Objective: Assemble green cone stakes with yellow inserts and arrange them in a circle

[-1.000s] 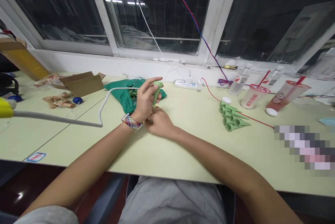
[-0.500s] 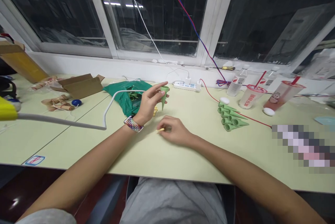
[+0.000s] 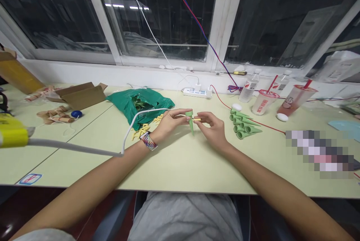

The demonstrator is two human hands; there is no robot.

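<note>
Hands (image 3: 168, 124) (image 3: 214, 128) hold cone (image 3: 191, 125) and peg (image 3: 198, 119); cup (image 3: 264, 99) bears red lettering (image 3: 263, 105).

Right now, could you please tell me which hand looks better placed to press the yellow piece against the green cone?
Probably the right hand: it pinches the yellow piece close beside the green cone, while the left hand is occupied holding that cone, tip down.
</note>
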